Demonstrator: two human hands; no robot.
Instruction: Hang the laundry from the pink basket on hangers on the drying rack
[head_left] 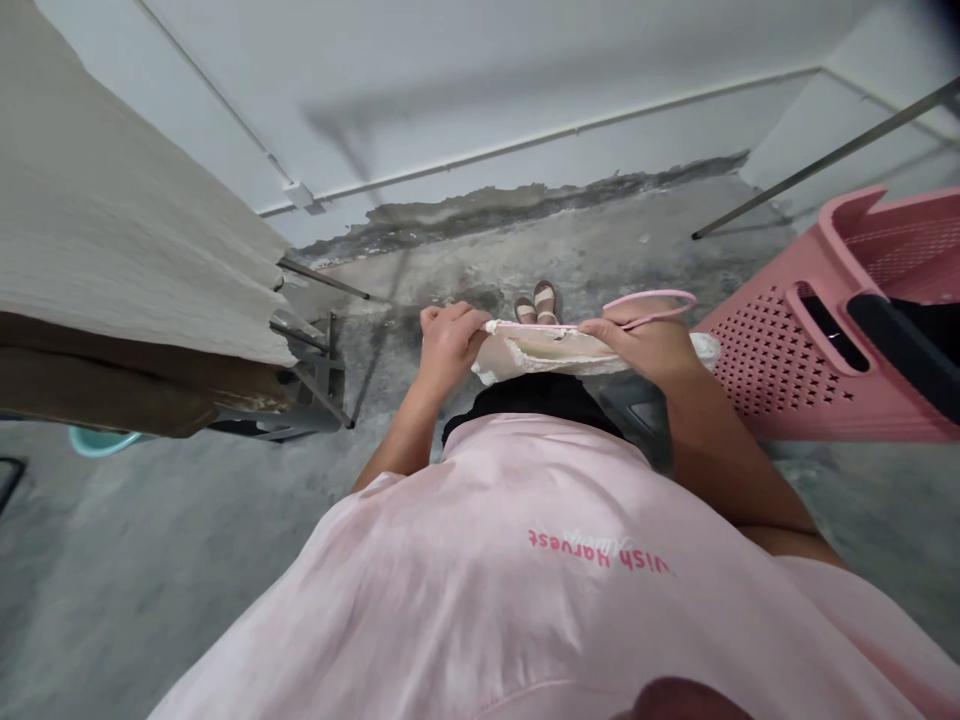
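Pink shirt [540,560] below; my left hand [448,345] and right hand [646,340] both pinch a cream garment [551,350], stretching it flat; next I'd need a hanging spot.

You stand on a bare grey concrete floor [150,560], stained dark along the far wall. A pink laundry basket [810,340] sits on it at your right; metal rack legs [315,390] rest at left.
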